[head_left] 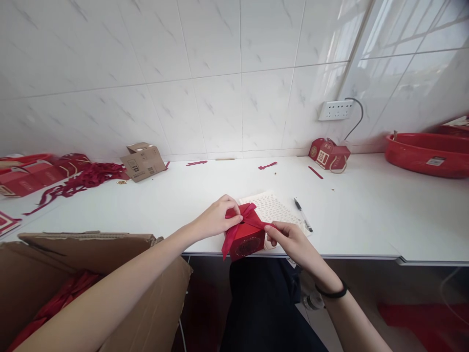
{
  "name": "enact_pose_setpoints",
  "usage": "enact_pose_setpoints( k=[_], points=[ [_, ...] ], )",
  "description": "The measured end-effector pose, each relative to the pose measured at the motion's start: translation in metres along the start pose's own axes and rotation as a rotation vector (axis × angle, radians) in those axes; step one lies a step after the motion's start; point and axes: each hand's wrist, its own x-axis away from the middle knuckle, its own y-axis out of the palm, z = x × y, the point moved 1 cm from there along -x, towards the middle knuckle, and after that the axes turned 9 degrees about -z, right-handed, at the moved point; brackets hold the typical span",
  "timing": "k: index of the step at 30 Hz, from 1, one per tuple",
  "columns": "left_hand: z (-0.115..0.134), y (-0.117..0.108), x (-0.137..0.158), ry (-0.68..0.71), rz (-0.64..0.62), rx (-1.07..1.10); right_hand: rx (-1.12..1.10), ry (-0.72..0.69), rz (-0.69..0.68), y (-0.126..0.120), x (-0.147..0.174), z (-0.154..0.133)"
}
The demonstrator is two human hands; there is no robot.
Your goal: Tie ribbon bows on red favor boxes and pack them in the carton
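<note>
Hands [219, 215] [292, 237] | nearly closed | each pinching ribbon [256, 223] on red box [251, 239]

A white table [351, 210] stands against a glossy, grey-veined tiled wall [216, 44], barred reflections [410, 24] gleaming at upper right above 1 socket panel [335, 111].
</note>
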Motion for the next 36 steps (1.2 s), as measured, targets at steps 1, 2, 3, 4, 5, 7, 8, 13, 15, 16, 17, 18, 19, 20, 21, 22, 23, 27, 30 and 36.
enact_pose_setpoints(
  k=[1,2,3,4,5,7,8,13,15,16,17,18,19,20,21,22,23,27,30,36],
  points=[
    [0.0,0.0,0.0,-0.001,-0.001,0.001,0.012,-0.012,0.011,0.001,0.001,0.001],
    [0.0,0.0,0.0,-0.003,-0.003,0.002,0.03,-0.019,0.011,0.001,0.003,0.003],
    [0.0,0.001,0.0,-0.005,-0.004,0.003,0.054,-0.021,-0.006,0.0,0.005,0.005],
    [0.0,0.001,-0.001,-0.008,-0.004,0.006,0.083,-0.018,-0.043,-0.002,0.007,0.007],
    [0.0,0.001,-0.001,-0.01,-0.005,0.011,0.11,-0.009,-0.089,-0.006,0.008,0.009],
    [-0.001,0.0,0.0,-0.014,-0.008,0.039,0.148,0.028,-0.123,-0.021,0.01,0.012],
    [-0.001,-0.001,0.001,-0.017,-0.004,0.066,0.149,0.049,-0.076,-0.032,0.009,0.012],
    [-0.003,-0.016,0.008,-0.124,0.14,0.154,0.069,-0.011,0.448,-0.074,-0.01,-0.001],
    [-0.002,-0.021,0.012,-0.248,0.18,0.099,0.149,-0.048,0.359,-0.068,-0.024,-0.01],
    [-0.002,-0.022,0.013,-0.314,0.182,0.065,0.199,-0.052,0.257,-0.061,-0.031,-0.014],
    [-0.001,-0.022,0.015,-0.371,0.174,0.035,0.239,-0.054,0.162,-0.052,-0.038,-0.016],
    [0.0,-0.021,0.016,-0.413,0.156,0.01,0.263,-0.059,0.086,-0.043,-0.044,-0.018],
    [0.001,-0.02,0.017,-0.435,0.135,-0.004,0.271,-0.065,0.034,-0.035,-0.048,-0.018],
    [0.001,-0.018,0.018,-0.436,0.113,-0.005,0.265,-0.072,0.004,-0.028,-0.052,-0.018],
    [0.0,-0.016,0.018,-0.421,0.09,0.009,0.246,-0.076,-0.01,-0.021,-0.054,-0.017],
    [-0.001,-0.014,0.018,-0.4,0.073,0.036,0.215,-0.073,-0.016,-0.016,-0.055,-0.015],
    [-0.003,-0.013,0.018,-0.374,0.06,0.073,0.175,-0.066,-0.016,-0.012,-0.056,-0.013],
    [-0.013,-0.01,0.016,-0.306,0.053,0.231,-0.011,-0.01,0.061,-0.003,-0.055,-0.003],
    [-0.015,-0.011,0.015,-0.285,0.038,0.302,-0.103,0.03,0.127,0.001,-0.054,0.002],
    [-0.01,-0.017,0.017,-0.097,-0.089,0.401,-0.188,0.037,0.17,0.001,-0.054,0.008]
  ],
)
